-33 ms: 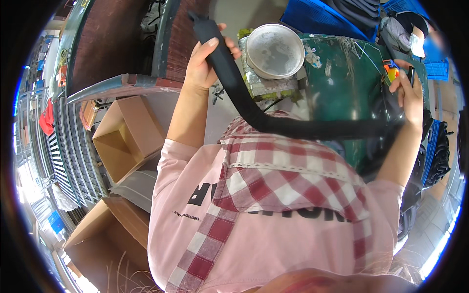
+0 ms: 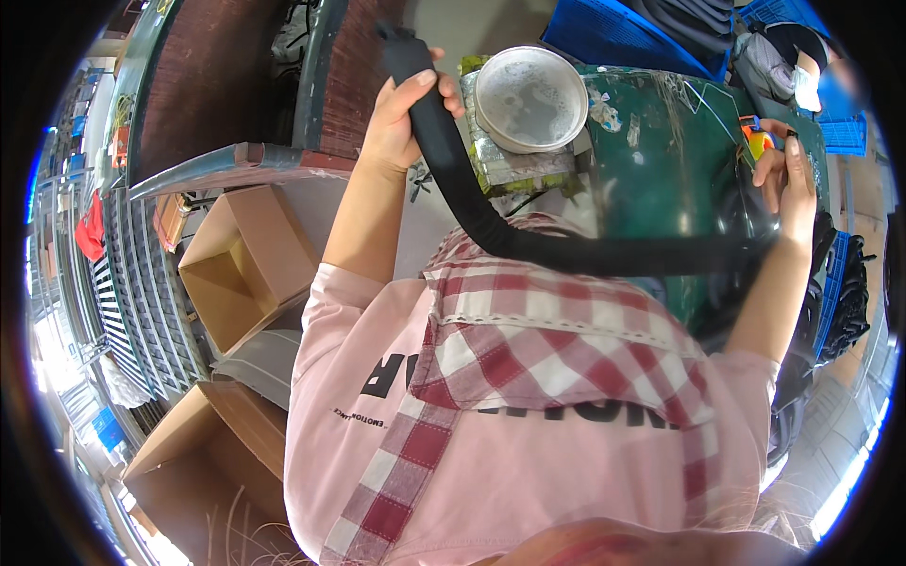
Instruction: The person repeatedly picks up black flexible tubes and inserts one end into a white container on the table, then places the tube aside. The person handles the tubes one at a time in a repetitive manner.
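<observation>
My left hand (image 2: 394, 121) is closed around a long black tube (image 2: 576, 253) close to its upper end, the thumb lying across it. From there the tube runs down, bends in front of my apron and stretches right toward my right wrist, where its far end blurs into dark things. My right hand (image 2: 795, 184) is raised at the right with its fingers curled together. A small dark thing (image 2: 791, 135) shows at its fingertips; I cannot make out what it is. Just left of those fingers lies an orange and yellow object (image 2: 759, 141).
A round white tub (image 2: 530, 99) of cloudy liquid stands on a stained block beside a green tabletop (image 2: 651, 156). Blue crates (image 2: 623, 38) with black tubes are behind. Cardboard boxes (image 2: 250, 264) and a dark red-brown bin (image 2: 217, 85) stand left. Another person (image 2: 802, 57) is at the far right.
The upper end of the tube has shifted slightly right and down with my left hand. My right hand's fingers have curled in more, and the dark thing there shows less.
</observation>
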{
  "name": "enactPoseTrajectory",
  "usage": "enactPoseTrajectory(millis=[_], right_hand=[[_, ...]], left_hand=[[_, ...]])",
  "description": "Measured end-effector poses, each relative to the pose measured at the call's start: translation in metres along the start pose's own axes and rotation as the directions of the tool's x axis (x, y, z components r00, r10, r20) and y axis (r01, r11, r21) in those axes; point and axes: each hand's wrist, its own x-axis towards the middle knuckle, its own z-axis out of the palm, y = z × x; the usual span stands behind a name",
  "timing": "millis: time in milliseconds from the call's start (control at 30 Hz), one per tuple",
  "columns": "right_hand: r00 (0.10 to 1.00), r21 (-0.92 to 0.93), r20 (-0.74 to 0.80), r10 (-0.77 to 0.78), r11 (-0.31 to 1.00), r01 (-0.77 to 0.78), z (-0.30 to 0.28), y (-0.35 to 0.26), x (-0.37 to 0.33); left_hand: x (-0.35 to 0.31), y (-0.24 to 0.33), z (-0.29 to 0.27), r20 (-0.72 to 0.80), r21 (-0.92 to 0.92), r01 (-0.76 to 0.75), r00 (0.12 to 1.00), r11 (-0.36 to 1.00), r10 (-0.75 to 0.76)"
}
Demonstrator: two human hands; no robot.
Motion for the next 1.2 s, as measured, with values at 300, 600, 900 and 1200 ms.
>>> enactPoseTrajectory(millis=[300,600,900,1200], right_hand=[[0.987,-0.258,-0.161,0.002,0.965,-0.044,-0.004,0.022,0.002],[0.993,0.136,-0.103,-0.055,0.988,0.069,0.039,0.039,0.006],[0.984,-0.054,0.114,0.135,0.99,-0.13,0.08,0.033,0.015],[0.997,-0.415,0.03,-0.073,0.907,0.079,0.04,0.035,0.024]], left_hand=[[-0.003,-0.007,0.011,-0.056,0.071,0.047,0.997,0.996,-0.043],[-0.04,-0.023,-0.011,-0.267,0.051,0.093,0.961,0.994,-0.076],[-0.121,-0.055,-0.042,-0.382,-0.103,0.148,0.907,0.984,-0.177],[-0.096,-0.046,-0.013,-0.435,0.213,0.1,0.9,0.972,0.003]])
